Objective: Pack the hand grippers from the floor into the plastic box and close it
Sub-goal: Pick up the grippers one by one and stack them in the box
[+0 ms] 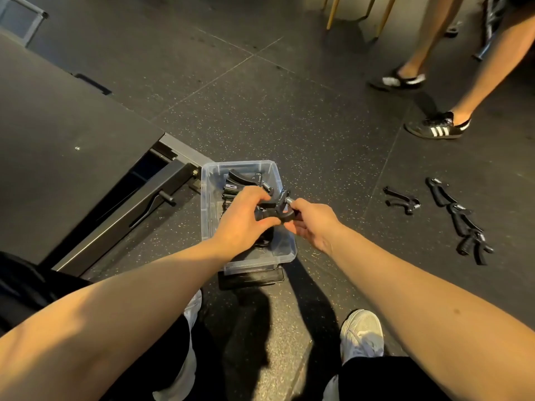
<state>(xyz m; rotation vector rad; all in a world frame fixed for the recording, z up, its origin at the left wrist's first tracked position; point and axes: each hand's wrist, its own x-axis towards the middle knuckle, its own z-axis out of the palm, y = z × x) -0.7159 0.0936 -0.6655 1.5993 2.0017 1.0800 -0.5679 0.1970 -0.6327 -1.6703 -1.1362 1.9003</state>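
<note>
A clear plastic box [209,198] stands open on the dark floor in front of me, with several black hand grippers [237,180] lying inside. Above the box's right rim I hold one more black hand gripper [279,205] between both hands. My left hand [243,218] grips its left handle and my right hand [312,224] grips its right handle near the metal spring. Several more hand grippers [463,224] lie in a loose row on the floor to the right, with another one [402,199] beside them. A dark lid [254,277] lies under the box's near end.
A black platform with a metal frame [121,215] fills the left side, close to the box. Another person's legs and black striped shoes [437,127] stand at the upper right. My own white shoes [360,332] are below the box.
</note>
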